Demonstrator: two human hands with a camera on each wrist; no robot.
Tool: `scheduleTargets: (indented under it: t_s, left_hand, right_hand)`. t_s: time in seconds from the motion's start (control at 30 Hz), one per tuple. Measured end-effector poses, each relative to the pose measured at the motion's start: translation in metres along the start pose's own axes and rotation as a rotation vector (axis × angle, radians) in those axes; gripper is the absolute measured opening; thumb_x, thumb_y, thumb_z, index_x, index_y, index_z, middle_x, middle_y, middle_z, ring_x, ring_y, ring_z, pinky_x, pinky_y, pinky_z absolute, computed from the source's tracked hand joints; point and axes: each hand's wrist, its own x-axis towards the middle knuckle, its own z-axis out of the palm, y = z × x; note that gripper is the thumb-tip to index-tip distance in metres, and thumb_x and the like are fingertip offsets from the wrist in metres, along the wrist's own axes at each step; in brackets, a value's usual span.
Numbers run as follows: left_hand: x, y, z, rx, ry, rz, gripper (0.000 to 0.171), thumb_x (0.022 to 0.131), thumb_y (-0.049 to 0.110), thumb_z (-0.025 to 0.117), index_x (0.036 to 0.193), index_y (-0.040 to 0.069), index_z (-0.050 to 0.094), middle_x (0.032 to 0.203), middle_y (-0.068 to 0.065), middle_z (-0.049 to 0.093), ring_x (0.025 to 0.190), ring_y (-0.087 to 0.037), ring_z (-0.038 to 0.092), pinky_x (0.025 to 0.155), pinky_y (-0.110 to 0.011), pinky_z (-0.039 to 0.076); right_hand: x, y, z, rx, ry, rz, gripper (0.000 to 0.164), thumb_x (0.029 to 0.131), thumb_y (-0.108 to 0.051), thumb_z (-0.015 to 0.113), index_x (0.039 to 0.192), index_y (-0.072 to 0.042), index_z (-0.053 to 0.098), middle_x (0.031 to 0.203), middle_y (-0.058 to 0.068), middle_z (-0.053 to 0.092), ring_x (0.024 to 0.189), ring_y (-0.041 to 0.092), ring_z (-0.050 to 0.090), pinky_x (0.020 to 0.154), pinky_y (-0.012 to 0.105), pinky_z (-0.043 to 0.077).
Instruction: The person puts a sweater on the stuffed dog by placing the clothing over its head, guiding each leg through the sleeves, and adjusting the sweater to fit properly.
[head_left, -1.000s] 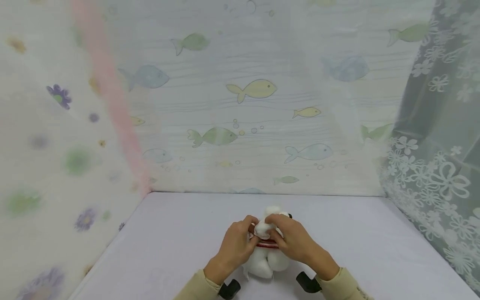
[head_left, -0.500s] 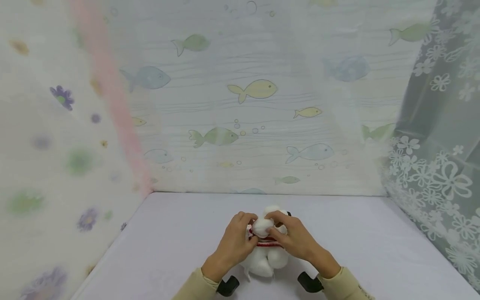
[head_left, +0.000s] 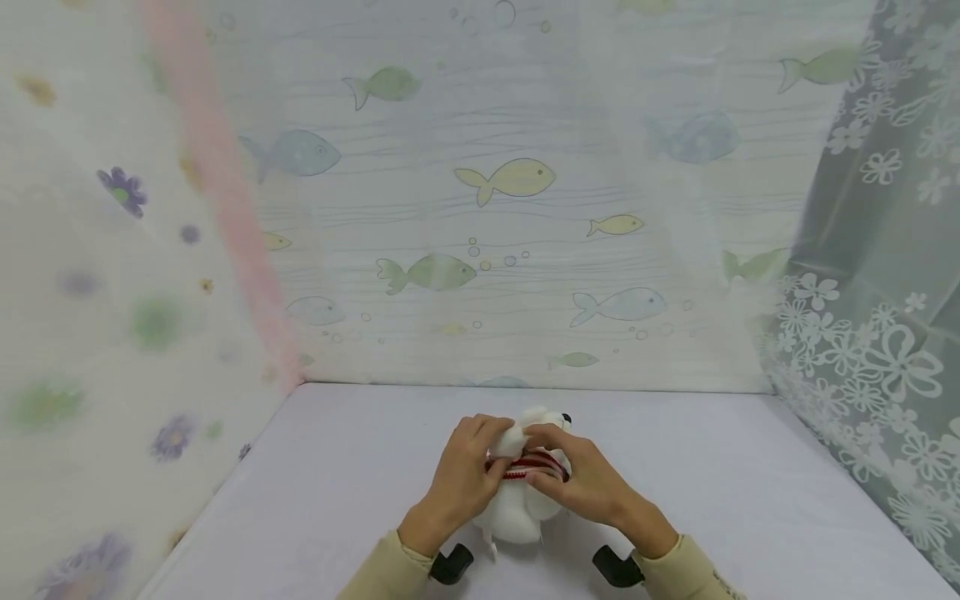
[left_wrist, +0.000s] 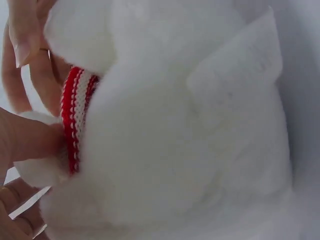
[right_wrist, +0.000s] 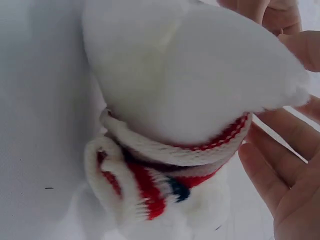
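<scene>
A white plush toy [head_left: 517, 508] wears a striped red-and-white knitted sweater [right_wrist: 170, 155]. It is propped on the table, a small black spot at the top of its head. My left hand [head_left: 468, 467] holds its left side; a rounded white part of the toy [head_left: 508, 442] shows by those fingers. In the left wrist view the left thumb [left_wrist: 37, 140] presses on the sweater band. My right hand [head_left: 585, 475] grips the other side, thumb and fingers spread over the stripes. In the right wrist view a fingertip meets the sweater's edge. Part of the toy's head is hidden.
White cloth covers the table [head_left: 360, 450]. Behind it hangs a fish-print curtain [head_left: 480, 325], with a flower-print sheet [head_left: 150, 350] on the left and lace-patterned fabric [head_left: 862, 333] on the right. Black wrist mounts [head_left: 617, 567] sit beneath both wrists.
The rounded white part has shifted left, and my right fingers no longer pinch it. The toy has moved slightly up and left, and more of the striped sweater shows between my hands.
</scene>
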Motion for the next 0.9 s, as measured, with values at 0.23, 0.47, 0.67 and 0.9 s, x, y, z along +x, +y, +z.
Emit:
scheduleTargets:
  t_s: [0.23, 0.47, 0.67, 0.9]
  left_hand:
    - [-0.002, -0.011, -0.003, 0.038, 0.008, -0.055, 0.054, 0.075, 0.000, 0.077, 0.124, 0.014, 0.059, 0.098, -0.003, 0.055, 0.088, -0.017, 0.051, 0.071, -0.031, 0.048]
    - [0.000, -0.011, -0.006, 0.007, -0.016, -0.090, 0.045, 0.077, 0.001, 0.077, 0.117, 0.013, 0.060, 0.097, -0.005, 0.053, 0.088, -0.019, 0.052, 0.072, -0.033, 0.050]
    - [-0.001, -0.009, -0.007, -0.014, -0.016, -0.135, 0.037, 0.078, 0.004, 0.077, 0.108, 0.012, 0.058, 0.097, -0.005, 0.053, 0.085, -0.017, 0.056, 0.069, -0.030, 0.052]
    - [-0.003, -0.006, -0.005, -0.026, -0.112, -0.234, 0.035, 0.079, 0.016, 0.076, 0.105, 0.011, 0.053, 0.088, -0.001, 0.051, 0.072, -0.012, 0.051, 0.062, -0.025, 0.047]
  right_hand:
    - [0.000, 0.002, 0.006, -0.166, 0.077, -0.090, 0.035, 0.077, -0.033, 0.079, 0.103, -0.019, 0.061, 0.093, -0.012, 0.055, 0.080, 0.012, 0.054, 0.066, 0.027, 0.047]
    - [-0.001, -0.001, 0.007, -0.194, 0.028, -0.087, 0.033, 0.075, -0.027, 0.081, 0.099, -0.021, 0.059, 0.083, -0.015, 0.049, 0.067, 0.005, 0.050, 0.058, 0.017, 0.044]
    - [0.002, -0.001, 0.000, -0.125, 0.056, -0.179, 0.030, 0.075, -0.002, 0.072, 0.098, -0.014, 0.059, 0.086, -0.009, 0.052, 0.067, 0.003, 0.048, 0.055, 0.017, 0.044]
    - [0.003, -0.003, -0.008, -0.227, 0.157, -0.198, 0.032, 0.075, -0.002, 0.071, 0.105, -0.011, 0.063, 0.087, -0.009, 0.050, 0.065, 0.008, 0.047, 0.054, 0.017, 0.042]
